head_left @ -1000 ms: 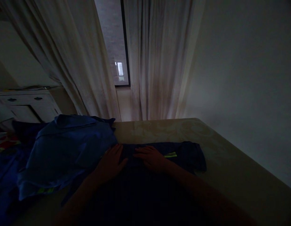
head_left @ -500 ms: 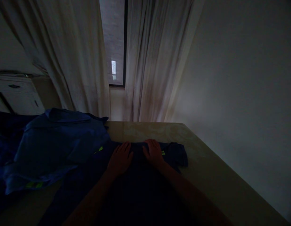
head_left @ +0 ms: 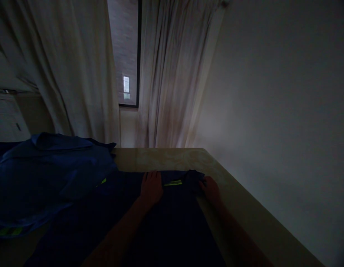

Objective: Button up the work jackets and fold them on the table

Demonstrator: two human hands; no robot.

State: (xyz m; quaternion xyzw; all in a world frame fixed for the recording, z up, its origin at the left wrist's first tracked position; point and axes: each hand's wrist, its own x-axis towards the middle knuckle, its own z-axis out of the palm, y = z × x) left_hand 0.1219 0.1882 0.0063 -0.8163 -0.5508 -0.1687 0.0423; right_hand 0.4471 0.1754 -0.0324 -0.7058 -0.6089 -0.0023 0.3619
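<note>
A dark blue shirt [head_left: 174, 218] with a lime-yellow strip [head_left: 173, 183] lies spread over the table in front of me. My left hand [head_left: 151, 190] rests palm down on its far part, fingers laid out toward the far edge. At the right, my right hand [head_left: 211, 191] has its fingers closed on the end of the short sleeve [head_left: 194, 178]. Shadow makes the fingertips hard to see. A lighter blue garment [head_left: 46, 178], heaped up, lies left of the shirt.
The pale patterned tabletop [head_left: 166, 157] shows beyond the shirt and along its right side, reaching to the wall [head_left: 272, 111]. Long curtains [head_left: 85, 74] hang by the window behind. A white cabinet [head_left: 7, 118] stands at the back left. The room is dim.
My right hand has moved right, off the shirt's far edge to the sleeve end, and has closed there. My left hand stays on the shirt's far part. The view has turned slightly right.
</note>
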